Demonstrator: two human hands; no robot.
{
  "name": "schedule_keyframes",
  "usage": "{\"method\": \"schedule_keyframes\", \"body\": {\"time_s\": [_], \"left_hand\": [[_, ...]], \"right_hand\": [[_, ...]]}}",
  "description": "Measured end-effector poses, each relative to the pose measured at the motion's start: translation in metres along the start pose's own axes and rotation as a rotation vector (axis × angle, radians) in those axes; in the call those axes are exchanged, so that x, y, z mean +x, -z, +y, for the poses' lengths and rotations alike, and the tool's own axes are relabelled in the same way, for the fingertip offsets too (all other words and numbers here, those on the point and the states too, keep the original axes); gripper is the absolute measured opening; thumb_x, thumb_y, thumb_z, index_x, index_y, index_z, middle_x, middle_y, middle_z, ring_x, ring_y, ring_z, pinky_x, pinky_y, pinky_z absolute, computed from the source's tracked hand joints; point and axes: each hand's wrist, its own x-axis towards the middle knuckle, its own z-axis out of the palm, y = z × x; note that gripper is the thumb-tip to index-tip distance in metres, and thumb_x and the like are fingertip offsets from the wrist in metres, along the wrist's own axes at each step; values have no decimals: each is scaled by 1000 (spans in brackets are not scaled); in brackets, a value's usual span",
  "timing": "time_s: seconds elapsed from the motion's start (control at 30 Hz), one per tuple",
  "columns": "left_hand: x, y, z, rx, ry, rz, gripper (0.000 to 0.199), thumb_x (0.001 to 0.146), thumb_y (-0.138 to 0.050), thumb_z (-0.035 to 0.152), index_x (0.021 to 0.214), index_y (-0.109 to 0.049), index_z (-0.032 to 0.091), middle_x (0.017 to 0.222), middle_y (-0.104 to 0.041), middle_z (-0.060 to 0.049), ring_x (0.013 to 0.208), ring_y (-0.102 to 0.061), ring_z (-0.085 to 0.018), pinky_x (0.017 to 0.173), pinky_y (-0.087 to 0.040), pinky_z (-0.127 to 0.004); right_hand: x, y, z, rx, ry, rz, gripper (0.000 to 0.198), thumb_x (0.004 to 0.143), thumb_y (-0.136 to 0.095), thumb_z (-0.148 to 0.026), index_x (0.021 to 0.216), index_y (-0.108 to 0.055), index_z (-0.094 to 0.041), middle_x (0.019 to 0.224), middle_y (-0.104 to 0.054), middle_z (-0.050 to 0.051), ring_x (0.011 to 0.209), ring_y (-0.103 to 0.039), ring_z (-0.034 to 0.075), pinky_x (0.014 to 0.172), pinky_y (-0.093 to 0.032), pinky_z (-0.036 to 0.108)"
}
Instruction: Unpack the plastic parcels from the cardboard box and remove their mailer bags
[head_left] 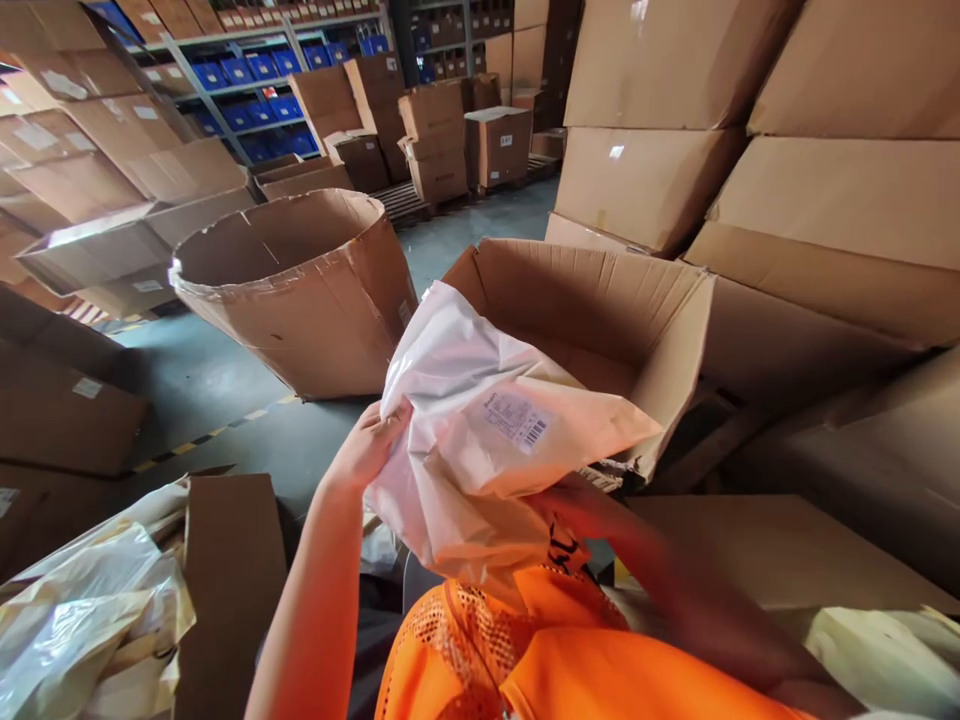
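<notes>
A white plastic mailing bag [450, 430], with a printed barcode label [514, 420] facing up, is held in front of my body. My left hand [379, 440] grips its left edge, thumb on top and fingers folded behind. At the lower right of the bag is my right hand [574, 505], blurred and partly under the plastic, so its fingers are hidden. Just beyond the bag stands an open cardboard box [675, 350], whose near side the bag covers.
A large rounded carton [300, 320] stands open ahead to the left. Tall stacked cartons [825, 200] rise on the right. At lower left, a box [232, 560] holds plastic-wrapped packages [97, 610]; another pale package [885, 650] lies lower right. Shelves with blue bins [262, 65] stand behind.
</notes>
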Motion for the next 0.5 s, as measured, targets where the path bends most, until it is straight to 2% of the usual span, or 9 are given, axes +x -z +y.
{"method": "schedule_keyframes", "body": {"time_s": [0.1, 0.2, 0.33, 0.5], "left_hand": [[-4, -5, 14, 94, 2, -107, 57, 59, -83, 68, 80, -73, 16, 71, -68, -7, 70, -67, -24, 59, -54, -29], [-6, -8, 19, 139, 14, -139, 59, 62, -81, 69, 81, -73, 15, 72, -68, -6, 72, -66, -22, 65, -55, -28], [-4, -8, 17, 139, 18, -140, 57, 62, -80, 69, 83, -72, 17, 71, -68, -5, 72, -66, -22, 66, -55, -29], [-4, -1, 8, 91, 67, -109, 54, 61, -83, 64, 84, -72, 16, 74, -71, -7, 72, -70, -26, 64, -58, -32]], "right_hand": [[0, 2, 2, 62, 42, -14, 16, 64, -79, -50, 73, -79, -36, 89, -76, -4, 101, -70, 31, 108, -47, 46], [0, 9, 12, 95, 87, -10, 28, 67, -80, -49, 81, -81, -26, 91, -76, 2, 95, -71, 29, 109, -45, 46], [0, 16, 26, 136, 63, -11, 32, 73, -79, -47, 90, -80, -19, 88, -76, 6, 95, -70, 26, 105, -48, 40], [2, 6, 16, 249, 109, -102, 36, 73, -82, -50, 89, -78, -17, 84, -74, 5, 87, -70, 21, 93, -52, 34]]}}
